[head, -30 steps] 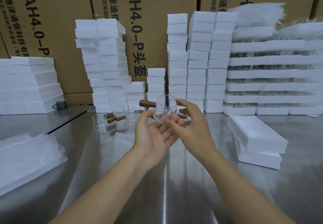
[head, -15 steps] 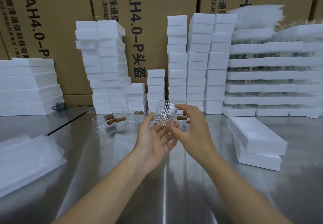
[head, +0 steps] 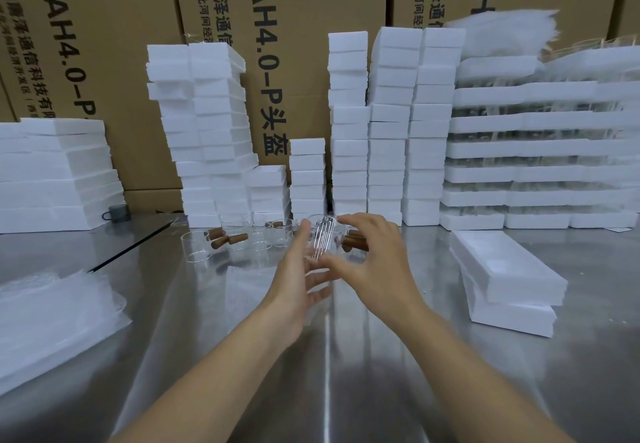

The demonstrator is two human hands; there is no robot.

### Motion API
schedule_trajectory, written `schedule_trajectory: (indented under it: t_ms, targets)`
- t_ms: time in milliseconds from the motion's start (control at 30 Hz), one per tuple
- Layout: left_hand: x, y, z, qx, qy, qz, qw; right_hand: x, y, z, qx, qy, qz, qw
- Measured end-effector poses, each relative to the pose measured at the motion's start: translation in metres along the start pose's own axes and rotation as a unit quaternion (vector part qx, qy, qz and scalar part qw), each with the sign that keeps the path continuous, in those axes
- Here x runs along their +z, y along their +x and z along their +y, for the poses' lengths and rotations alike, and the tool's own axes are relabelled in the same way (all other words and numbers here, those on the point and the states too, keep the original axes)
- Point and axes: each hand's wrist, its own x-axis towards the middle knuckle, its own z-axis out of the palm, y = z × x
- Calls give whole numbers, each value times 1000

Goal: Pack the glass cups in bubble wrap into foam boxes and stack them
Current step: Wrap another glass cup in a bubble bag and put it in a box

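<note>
My right hand pinches a glass cup between curled fingers and thumb above the middle of the desk; my left hand lies spread beneath it, thumb against its side. More cups stand near the far edge, two foam boxes by the right edge

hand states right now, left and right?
Left hand: open, fingers fairly straight, supporting the glass cup from below.
Right hand: closed on the glass cup, fingers over its top, thumb against its side.
</note>
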Motion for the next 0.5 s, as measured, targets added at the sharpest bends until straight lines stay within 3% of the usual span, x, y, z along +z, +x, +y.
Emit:
schedule_trajectory:
  t_ms: [100,200,333,400,500]
  targets:
    - [-6,3,-1,35,34,11,999,0,0,1,33,-10,-31,999]
    - [-12,10,-1,68,65,39,995,-2,-3,0,88,-10,-119,989]
    - [-21,18,-2,140,166,83,973,-2,-2,-2,101,-74,-177,976]
    - [-23,23,-4,142,202,90,965,-3,-1,-3,137,-22,-194,971]
    - [-25,26,-6,161,224,108,955,-9,1,-4,260,88,-158,949]
